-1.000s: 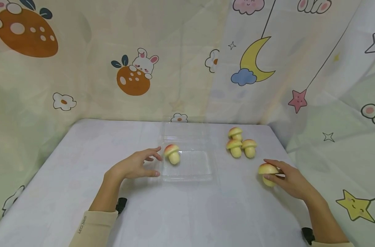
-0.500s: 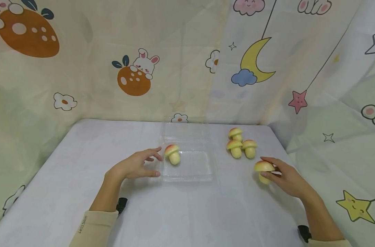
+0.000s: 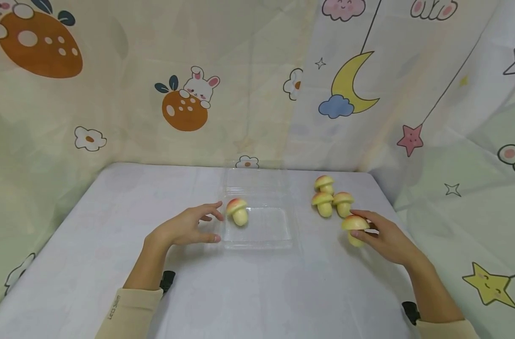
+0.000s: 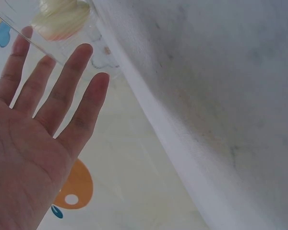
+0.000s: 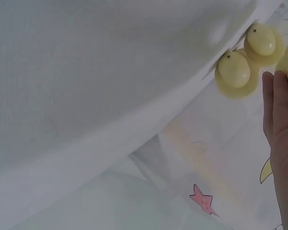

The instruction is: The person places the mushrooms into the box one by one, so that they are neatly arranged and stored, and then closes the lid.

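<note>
Head view shows the held toy mushroom [image 3: 355,229] just in front of the cluster of three mushrooms [image 3: 330,197], to the right of the clear plastic tray [image 3: 257,238] and a little nearer the person than its middle. It has a reddish-yellow cap on a short pale stem. The right hand [image 3: 384,240] holds it with fingers curled round the stem and under the cap, thumb on the far side. It looks light, hard and smooth, probably hollow plastic, so it should carry easily but could slip or roll if pinched on the rounded cap. The stem just under the cap looks the surest place to grip, and the hand already has it there.

Another mushroom [image 3: 238,211] stands upright in the tray's back left corner. The left hand [image 3: 185,228] lies just left of the tray, fingers straight and relaxed, tips at its edge, holding nothing; the left wrist view shows the open palm [image 4: 24,139]. The tray looks thin and flimsy, likely to slide on the white tablecloth [image 3: 113,226] if nudged. A cartoon-print curtain [image 3: 249,84] hangs behind.
</note>
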{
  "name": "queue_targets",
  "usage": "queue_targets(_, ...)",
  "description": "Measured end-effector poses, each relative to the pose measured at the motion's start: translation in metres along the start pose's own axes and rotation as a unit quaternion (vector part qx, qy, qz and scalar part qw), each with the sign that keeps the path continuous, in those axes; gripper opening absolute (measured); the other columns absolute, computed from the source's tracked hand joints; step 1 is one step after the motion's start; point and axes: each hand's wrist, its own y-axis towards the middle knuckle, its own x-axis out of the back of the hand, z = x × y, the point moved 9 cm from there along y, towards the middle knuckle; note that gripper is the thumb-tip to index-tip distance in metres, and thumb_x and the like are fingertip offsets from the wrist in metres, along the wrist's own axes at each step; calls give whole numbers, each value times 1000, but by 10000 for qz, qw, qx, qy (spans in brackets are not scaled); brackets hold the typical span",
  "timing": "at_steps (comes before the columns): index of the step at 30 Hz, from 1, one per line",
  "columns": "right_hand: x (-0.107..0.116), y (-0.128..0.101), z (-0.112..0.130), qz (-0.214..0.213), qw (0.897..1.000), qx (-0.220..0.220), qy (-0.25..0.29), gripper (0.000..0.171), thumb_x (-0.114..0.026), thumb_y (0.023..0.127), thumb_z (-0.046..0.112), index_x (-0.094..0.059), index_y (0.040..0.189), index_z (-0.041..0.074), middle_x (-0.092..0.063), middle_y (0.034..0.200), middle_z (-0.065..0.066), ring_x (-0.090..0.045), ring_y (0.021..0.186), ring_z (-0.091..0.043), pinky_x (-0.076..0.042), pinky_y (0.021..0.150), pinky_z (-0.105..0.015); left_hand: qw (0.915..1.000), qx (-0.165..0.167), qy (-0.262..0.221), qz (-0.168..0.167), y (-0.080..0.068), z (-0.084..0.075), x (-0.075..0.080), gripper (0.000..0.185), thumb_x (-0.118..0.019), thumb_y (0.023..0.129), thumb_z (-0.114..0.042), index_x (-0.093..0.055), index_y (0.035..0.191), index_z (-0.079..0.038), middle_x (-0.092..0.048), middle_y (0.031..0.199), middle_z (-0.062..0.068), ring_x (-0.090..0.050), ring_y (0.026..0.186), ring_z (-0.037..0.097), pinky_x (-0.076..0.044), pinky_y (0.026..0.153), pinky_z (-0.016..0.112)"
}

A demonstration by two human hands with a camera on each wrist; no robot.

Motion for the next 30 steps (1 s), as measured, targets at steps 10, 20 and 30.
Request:
queue_targets(10,-9,16,17,0,9992,396,-60,53,-77,94,18,-58,142,9,-64,131,-10,-63,112,-12,-56,84,-22,10000,-28,15,-8,1,0,1,87,-83,85,-44,-42,157,-15,-59,143,-10,-55,136,32,-41,113,56)
queue_targets(20,-14,30,32,-31,9962,650,586,57,-76,94,12,-53,146,8,-61,131,-8,-60,111,1,-57,81,-19,10000,-84,52,8,0,-1,1,62,-83,86,-43,-61,138,-19,-35,166,2,-56,135,33,-41,113,57)
queue_targets(30,-23,44,43,41,9934,570,996,56,-79,92,13,-56,143,9,-59,127,-9,-64,108,-12,-59,82,-22,10000,15,-26,26,-1,1,1,60,-84,85,-42,-61,137,-21,-33,167,-1,-55,136,32,-41,113,57)
